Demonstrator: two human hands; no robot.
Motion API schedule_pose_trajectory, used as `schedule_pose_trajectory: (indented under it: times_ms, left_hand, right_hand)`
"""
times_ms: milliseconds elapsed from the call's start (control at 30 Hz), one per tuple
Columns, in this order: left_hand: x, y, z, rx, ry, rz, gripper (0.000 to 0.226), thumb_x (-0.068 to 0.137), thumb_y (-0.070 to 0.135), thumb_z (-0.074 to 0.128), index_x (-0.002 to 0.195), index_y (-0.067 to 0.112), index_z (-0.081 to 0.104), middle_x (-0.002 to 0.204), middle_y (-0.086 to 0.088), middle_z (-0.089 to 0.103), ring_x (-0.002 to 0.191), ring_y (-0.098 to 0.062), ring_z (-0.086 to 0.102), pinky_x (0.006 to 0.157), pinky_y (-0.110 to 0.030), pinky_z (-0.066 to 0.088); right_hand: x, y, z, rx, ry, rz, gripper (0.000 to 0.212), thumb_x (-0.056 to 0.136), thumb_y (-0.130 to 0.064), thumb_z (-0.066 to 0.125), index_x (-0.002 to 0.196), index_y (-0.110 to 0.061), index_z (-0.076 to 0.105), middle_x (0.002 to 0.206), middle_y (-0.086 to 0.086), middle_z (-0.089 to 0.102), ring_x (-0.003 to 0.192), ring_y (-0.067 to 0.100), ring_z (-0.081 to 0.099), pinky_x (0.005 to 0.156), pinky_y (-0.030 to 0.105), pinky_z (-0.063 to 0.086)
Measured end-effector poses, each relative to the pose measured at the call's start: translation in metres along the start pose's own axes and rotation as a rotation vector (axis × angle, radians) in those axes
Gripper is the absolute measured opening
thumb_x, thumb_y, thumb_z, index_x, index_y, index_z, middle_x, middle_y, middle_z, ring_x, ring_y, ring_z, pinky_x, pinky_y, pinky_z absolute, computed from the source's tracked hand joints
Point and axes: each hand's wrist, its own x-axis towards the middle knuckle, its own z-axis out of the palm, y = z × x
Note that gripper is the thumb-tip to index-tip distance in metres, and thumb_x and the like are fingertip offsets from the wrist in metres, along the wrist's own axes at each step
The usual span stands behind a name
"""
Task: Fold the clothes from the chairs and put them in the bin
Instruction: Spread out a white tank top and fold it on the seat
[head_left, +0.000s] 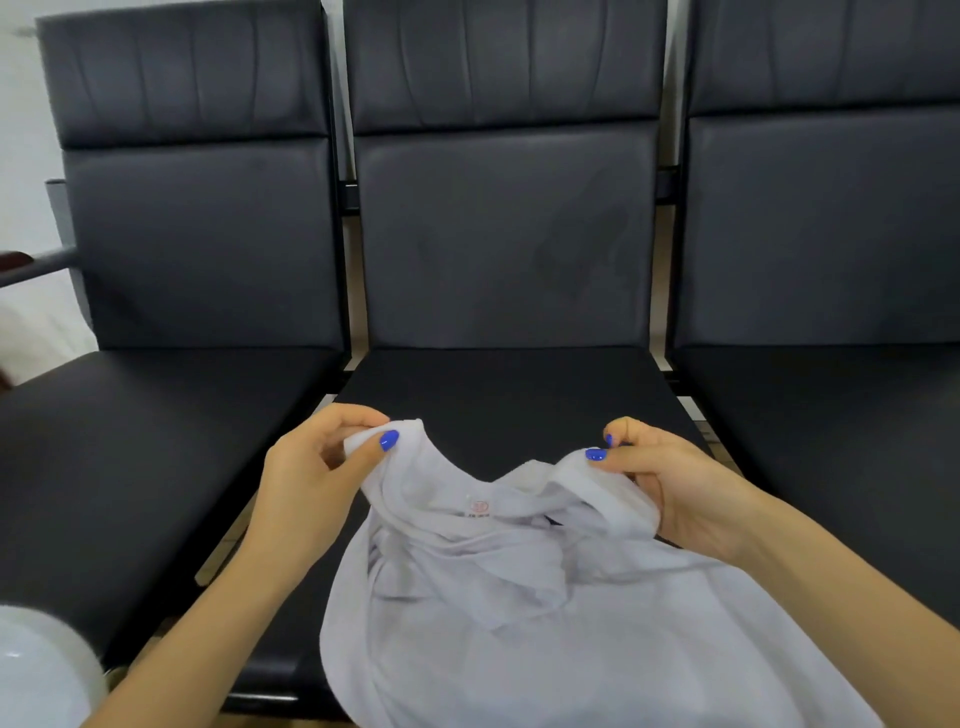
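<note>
At the lower left edge a blurred pale translucent rounded object (36, 670) is seen; what it is cannot be told. Three black padded leather-look chairs stand side by side: the left chair (197, 249), the middle chair (506, 234) and the right chair (826, 234). A white cotton T-shirt (498, 613) is held up over the front of the middle seat, neck label showing. Its left shoulder is pinched by the curled left hand (317, 467), its right shoulder by the curled right hand (670, 488).
</note>
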Motion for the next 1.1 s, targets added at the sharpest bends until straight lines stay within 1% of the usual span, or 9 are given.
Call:
schedule_pose_trajectory:
  times_ms: [33,133,267,333,500,633,867,1000,1100]
  left_hand:
    - [0.0,0.0,0.0,0.002,0.001,-0.006,0.022,0.083,0.009,0.069,0.087,0.03,0.064,0.086,0.012,0.069,0.086,-0.003,0.064,0.068,-0.012,0.053]
    - [-0.001,0.005,0.0,-0.029,-0.003,-0.038,0.027,0.083,0.003,0.068,0.088,0.03,0.063,0.085,0.012,0.07,0.083,-0.003,0.064,0.064,-0.011,0.053]
    - [-0.004,0.012,-0.001,-0.14,-0.025,-0.107,0.022,0.081,-0.001,0.069,0.089,0.019,0.065,0.076,0.005,0.071,0.046,-0.01,0.058,0.042,-0.015,0.045]
    - [-0.006,0.015,0.0,-0.176,-0.04,-0.123,0.023,0.08,-0.003,0.069,0.091,0.016,0.065,0.069,-0.002,0.071,0.041,-0.013,0.056,0.04,-0.019,0.047]
    - [-0.007,0.018,0.005,-0.233,-0.098,-0.15,0.02,0.078,-0.001,0.072,0.092,0.012,0.068,0.073,-0.005,0.073,0.058,-0.022,0.069,0.057,-0.027,0.059]
    - [-0.006,0.018,0.006,-0.255,-0.111,-0.155,0.009,0.085,0.004,0.065,0.09,0.009,0.07,0.071,-0.006,0.072,0.058,-0.023,0.068,0.056,-0.026,0.058]
    - [-0.003,0.017,0.003,-0.253,-0.104,-0.144,0.018,0.081,-0.005,0.067,0.091,0.01,0.069,0.066,-0.01,0.071,0.055,-0.022,0.068,0.054,-0.025,0.057]
    - [-0.006,0.028,-0.003,-0.277,-0.102,-0.108,0.023,0.081,-0.005,0.067,0.096,0.013,0.068,0.077,-0.01,0.074,0.064,-0.022,0.071,0.061,-0.023,0.058]
    - [-0.007,0.046,-0.016,-0.404,-0.054,-0.114,0.024,0.083,-0.002,0.066,0.102,0.013,0.068,0.087,-0.008,0.075,0.079,-0.022,0.073,0.07,-0.022,0.058]
  right_hand:
    - [-0.002,-0.001,0.002,0.001,-0.04,-0.005,0.017,0.086,0.002,0.059,0.084,-0.014,0.056,0.079,0.01,0.063,0.065,0.022,0.063,0.05,0.029,0.052]
    - [-0.006,-0.003,0.005,-0.056,-0.126,-0.053,0.031,0.082,0.007,0.06,0.104,-0.014,0.062,0.094,0.01,0.07,0.075,0.022,0.069,0.055,0.029,0.056]
    - [-0.008,-0.001,0.009,-0.17,-0.074,-0.104,0.027,0.078,0.003,0.065,0.101,-0.011,0.068,0.094,0.009,0.073,0.08,0.022,0.071,0.058,0.029,0.057]
    - [-0.007,0.001,0.009,-0.228,-0.031,-0.121,0.024,0.081,0.001,0.066,0.101,-0.01,0.068,0.097,0.01,0.074,0.087,0.024,0.072,0.064,0.032,0.059]
    - [-0.007,0.002,0.012,-0.31,0.026,-0.16,0.021,0.079,-0.009,0.07,0.099,-0.01,0.07,0.096,0.007,0.074,0.09,0.023,0.071,0.074,0.034,0.059]
    - [-0.006,0.003,0.013,-0.403,0.084,-0.176,0.014,0.083,-0.006,0.069,0.094,-0.013,0.072,0.091,0.001,0.075,0.087,0.017,0.071,0.072,0.03,0.059]
    - [0.0,0.006,0.008,-0.502,0.214,-0.26,0.009,0.084,-0.008,0.07,0.089,-0.013,0.073,0.086,0.001,0.074,0.08,0.013,0.07,0.062,0.025,0.057]
    - [-0.004,0.004,0.001,-0.499,0.364,-0.376,0.015,0.082,-0.004,0.07,0.079,-0.019,0.07,0.1,0.006,0.068,0.088,0.021,0.068,0.071,0.028,0.059]
    - [-0.023,-0.003,-0.004,-0.4,0.424,-0.429,0.012,0.084,-0.008,0.068,0.089,-0.018,0.071,0.108,0.0,0.069,0.098,0.018,0.067,0.089,0.035,0.054]
